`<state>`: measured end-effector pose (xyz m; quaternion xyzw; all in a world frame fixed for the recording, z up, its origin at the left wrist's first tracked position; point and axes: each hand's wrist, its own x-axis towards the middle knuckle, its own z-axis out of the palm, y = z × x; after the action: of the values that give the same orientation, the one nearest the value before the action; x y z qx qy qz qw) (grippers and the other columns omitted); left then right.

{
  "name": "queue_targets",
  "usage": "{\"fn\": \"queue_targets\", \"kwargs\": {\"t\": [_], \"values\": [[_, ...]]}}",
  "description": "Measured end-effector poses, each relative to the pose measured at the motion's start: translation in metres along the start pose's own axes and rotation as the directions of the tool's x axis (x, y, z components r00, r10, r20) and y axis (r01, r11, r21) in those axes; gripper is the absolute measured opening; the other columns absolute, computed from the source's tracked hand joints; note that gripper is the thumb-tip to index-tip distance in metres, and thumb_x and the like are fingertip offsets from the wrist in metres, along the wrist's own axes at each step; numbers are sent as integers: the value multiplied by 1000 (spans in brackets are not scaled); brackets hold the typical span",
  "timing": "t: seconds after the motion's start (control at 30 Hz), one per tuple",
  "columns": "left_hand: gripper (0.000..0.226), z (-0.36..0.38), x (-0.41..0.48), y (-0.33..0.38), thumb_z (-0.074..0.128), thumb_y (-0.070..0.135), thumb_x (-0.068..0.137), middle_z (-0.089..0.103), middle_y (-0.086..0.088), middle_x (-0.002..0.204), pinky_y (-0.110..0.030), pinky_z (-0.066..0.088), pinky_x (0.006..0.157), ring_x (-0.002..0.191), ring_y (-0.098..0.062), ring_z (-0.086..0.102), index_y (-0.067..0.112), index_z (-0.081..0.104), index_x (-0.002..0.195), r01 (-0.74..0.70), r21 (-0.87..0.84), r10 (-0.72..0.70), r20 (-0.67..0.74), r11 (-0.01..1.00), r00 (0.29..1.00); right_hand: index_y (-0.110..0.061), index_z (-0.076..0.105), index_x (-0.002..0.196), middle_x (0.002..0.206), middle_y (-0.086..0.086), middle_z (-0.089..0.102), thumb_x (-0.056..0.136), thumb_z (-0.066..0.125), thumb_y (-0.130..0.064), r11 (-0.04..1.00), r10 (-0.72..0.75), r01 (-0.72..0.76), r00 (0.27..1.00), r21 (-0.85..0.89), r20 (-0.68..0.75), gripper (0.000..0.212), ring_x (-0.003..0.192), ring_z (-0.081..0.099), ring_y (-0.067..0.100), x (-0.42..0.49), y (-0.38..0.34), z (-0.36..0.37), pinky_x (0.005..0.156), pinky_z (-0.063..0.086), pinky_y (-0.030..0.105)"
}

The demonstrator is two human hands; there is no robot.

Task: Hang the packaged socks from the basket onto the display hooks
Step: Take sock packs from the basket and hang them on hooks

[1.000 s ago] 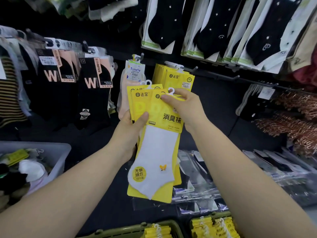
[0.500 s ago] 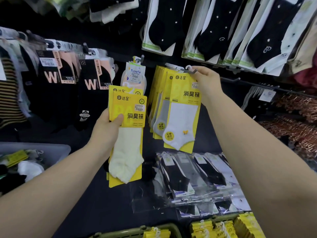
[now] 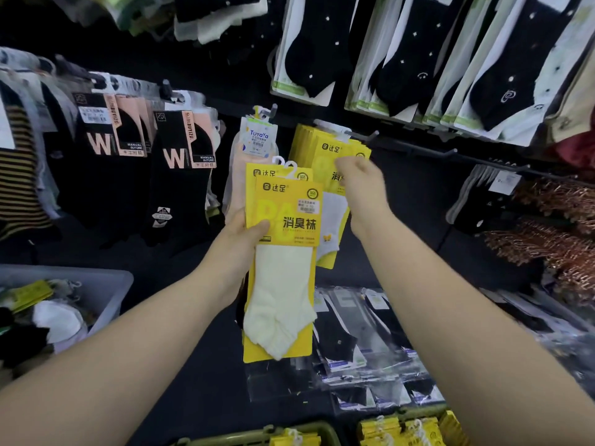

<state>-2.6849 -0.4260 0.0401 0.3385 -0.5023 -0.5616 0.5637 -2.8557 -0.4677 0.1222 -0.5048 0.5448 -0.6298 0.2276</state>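
Yellow-carded sock packs (image 3: 283, 226) are held as a small fan in the left hand (image 3: 240, 239), thumb pressed on the front card and fingers curled behind it. The right hand (image 3: 362, 181) is blurred, loosely curled and apparently empty, just beside the yellow packs already hung on the display hook (image 3: 360, 136); whether it touches them cannot be told. The front pack is best pinched by its white hanger loop (image 3: 291, 165), just above the left thumb, then slid squarely onto the hook. More packs lie in the basket (image 3: 257, 437) below.
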Motion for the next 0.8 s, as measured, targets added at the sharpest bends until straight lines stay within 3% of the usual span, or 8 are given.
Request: {"fn": "queue_targets", "kwargs": {"t": [0.1, 0.2, 0.27, 0.33, 0.4, 0.47, 0.63, 0.8], "values": [[25, 8, -3, -2, 52, 15, 97, 69, 1, 115, -32, 54, 82, 103, -17, 67, 38, 59, 106, -53, 1, 53, 7, 999, 999, -21, 63, 86, 82, -10, 61, 77, 76, -37, 991, -45, 73, 969, -109, 243, 22, 59, 62, -6, -29, 2, 0, 52, 47, 10], [43, 16, -7, -3, 57, 14, 94, 71, 6, 109, -27, 56, 78, 98, -11, 68, 56, 63, 86, -101, 7, 101, 12, 995, 995, -20, 66, 86, 94, -3, 66, 73, 81, -29, 993, 16, 9, 976, -115, 217, 22, 79, 68, 9, -32, 6, -9, 69, 55, 26], [48, 17, -6, -2, 54, 19, 96, 70, 17, 105, -16, 51, 76, 97, 0, 66, 64, 60, 80, -113, 38, 114, -9, 993, 993, -13, 71, 94, 93, 1, 69, 77, 78, -24, 999, 49, -43, 976, -33, 213, 21, 75, 67, 10, -26, 7, -18, 69, 54, 26], [38, 14, -2, -4, 46, 23, 100, 65, 23, 113, -15, 43, 85, 105, 7, 58, 59, 59, 99, -120, 90, 125, -49, 989, 991, -9, 70, 103, 95, 4, 69, 82, 74, -21, 996, 75, -83, 986, 45, 147, 24, 75, 64, 11, -15, 6, -30, 70, 53, 26], [32, 6, 2, -7, 43, 22, 101, 59, 14, 128, -25, 40, 100, 117, -3, 53, 39, 55, 125, -125, 145, 139, -90, 981, 986, -11, 71, 100, 93, 5, 69, 88, 66, -18, 991, 80, -84, 996, 101, 45, 15, 78, 61, 17, 0, 2, -42, 71, 55, 28], [36, 0, 2, -10, 42, 22, 101, 61, 12, 126, -27, 42, 101, 116, -5, 55, 30, 48, 136, -124, 209, 152, -121, 970, 981, -16, 72, 91, 86, 3, 67, 91, 59, -16, 996, 53, -50, 998, 77, -38, 13, 75, 56, 17, 15, -4, -49, 66, 52, 26], [36, -6, -2, -18, 42, 22, 101, 64, 16, 117, -14, 42, 86, 109, 1, 57, 27, 48, 136, -114, 270, 158, -148, 956, 976, -29, 61, 80, 90, -5, 61, 90, 60, -18, 998, -67, 67, 998, 4, 7, 14, 83, 59, 16, 42, -19, -39, 66, 50, 29], [33, -4, -1, -16, 43, 21, 101, 66, 13, 116, -22, 47, 92, 106, -3, 61, 25, 51, 133, -96, 204, 128, -146, 974, 981, -16, 61, 79, 90, 8, 64, 91, 61, -10, 990, 73, -83, 993, 118, 88, 14, 84, 63, 24, 56, -12, -19, 83, 55, 44]]}}
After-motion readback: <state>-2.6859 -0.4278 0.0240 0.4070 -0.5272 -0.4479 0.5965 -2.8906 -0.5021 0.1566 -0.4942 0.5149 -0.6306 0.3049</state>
